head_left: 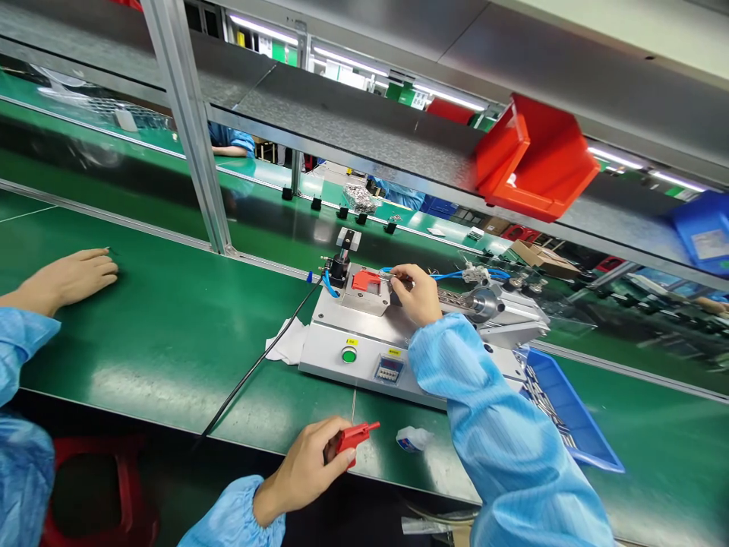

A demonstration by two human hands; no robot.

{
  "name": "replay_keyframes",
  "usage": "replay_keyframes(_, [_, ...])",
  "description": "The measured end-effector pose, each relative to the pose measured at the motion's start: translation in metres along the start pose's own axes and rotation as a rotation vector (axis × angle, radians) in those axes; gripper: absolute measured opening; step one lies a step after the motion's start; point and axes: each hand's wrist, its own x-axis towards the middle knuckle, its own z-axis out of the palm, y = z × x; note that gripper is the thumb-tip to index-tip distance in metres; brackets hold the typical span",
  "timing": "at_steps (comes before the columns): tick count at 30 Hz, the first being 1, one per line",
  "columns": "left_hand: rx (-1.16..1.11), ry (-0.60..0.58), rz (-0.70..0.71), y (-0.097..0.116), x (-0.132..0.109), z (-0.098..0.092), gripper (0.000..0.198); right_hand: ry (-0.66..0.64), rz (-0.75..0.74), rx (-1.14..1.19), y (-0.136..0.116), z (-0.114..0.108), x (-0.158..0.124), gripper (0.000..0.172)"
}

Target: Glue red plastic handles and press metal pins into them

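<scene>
My left hand (304, 465), low in front of the bench edge, is closed around a red plastic part (354, 438) with a thin prong pointing right. My right hand (418, 295) reaches over a grey-white bench machine (336, 330). Its thumb and fingertips pinch together at the right side of a metal fixture block (364, 301); whatever lies between them is too small to make out. Another red plastic part (364, 279) sits on top of that block, just left of my right fingertips. The machine's front has a green button (349, 355) and a small counter display (389, 369).
A blue tray (592, 433) with metal rods stands right of the machine. A small white bottle (414, 438) lies in front. White paper (289, 342) and a black cable (250, 372) are on the left. A co-worker's hand (77, 277) rests farther left. A red bin (535, 171) hangs above.
</scene>
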Motion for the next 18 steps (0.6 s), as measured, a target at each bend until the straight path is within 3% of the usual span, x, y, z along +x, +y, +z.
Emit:
replay_keyframes(6, [-0.005,-0.020,0.000,-0.001,-0.001,0.000,0.017,0.001,0.018,0.058,0.001,-0.002,0.001,0.013])
replay_keyframes(12, [-0.038,-0.040,-0.026,-0.002,-0.001,-0.001,0.014,-0.005,0.169,0.272,0.014,-0.013,0.010,0.019])
replay_keyframes(18, [-0.050,-0.042,-0.034,-0.002,0.001,-0.001,0.016,0.014,0.172,0.314,0.017,-0.014,0.009,0.023])
